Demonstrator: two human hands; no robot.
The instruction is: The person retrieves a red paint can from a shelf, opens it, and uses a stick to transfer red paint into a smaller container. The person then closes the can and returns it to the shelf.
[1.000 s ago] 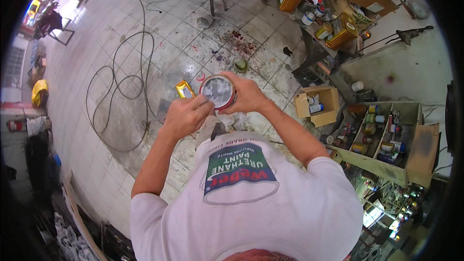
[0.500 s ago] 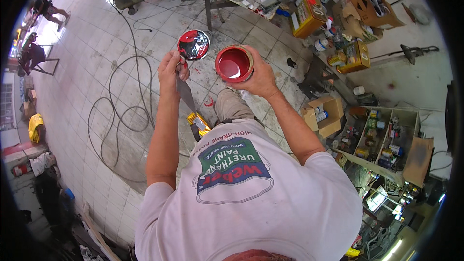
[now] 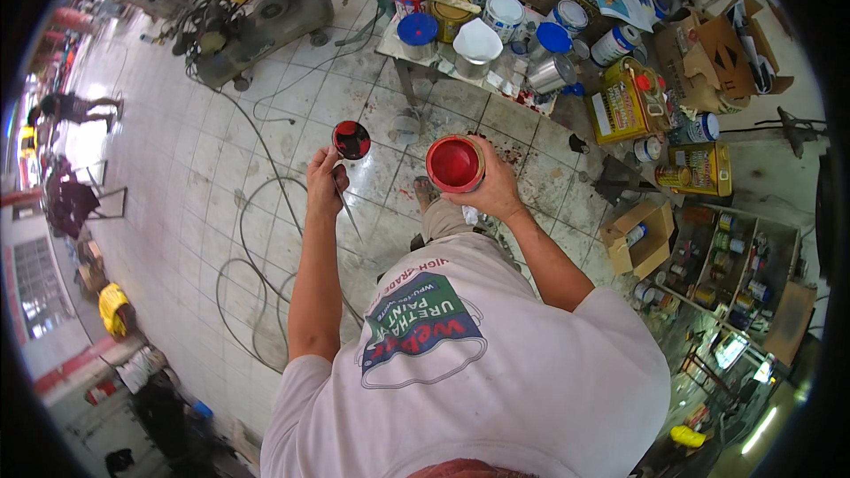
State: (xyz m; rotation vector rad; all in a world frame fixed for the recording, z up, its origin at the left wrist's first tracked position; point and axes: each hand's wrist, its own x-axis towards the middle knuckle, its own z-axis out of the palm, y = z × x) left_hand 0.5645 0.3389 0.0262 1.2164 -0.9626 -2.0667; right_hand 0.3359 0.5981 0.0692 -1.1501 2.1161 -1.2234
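My right hand (image 3: 498,184) is wrapped round the side of an open paint can (image 3: 455,165), its mouth facing up and red paint inside. My left hand (image 3: 324,179) is closed, pinching the edge of a round can lid (image 3: 351,141) smeared with red and dark paint. The same hand also holds a putty knife (image 3: 348,212), whose thin blade points down toward me, seen nearly edge-on. Lid and can are apart, the lid to the left of the can and slightly higher in view.
Ahead stands a low table (image 3: 390,42) crowded with paint cans. Yellow tins (image 3: 617,106) and cardboard boxes (image 3: 639,239) line the right side. A compressor (image 3: 266,22) sits at far left, its hose (image 3: 245,212) looping over the tiled floor. Another person (image 3: 78,108) is in the distance.
I have moved forward, and the table with its cans is now closer. The lid has tilted and the knife blade has turned from flat to edge-on. Both hands keep their hold.
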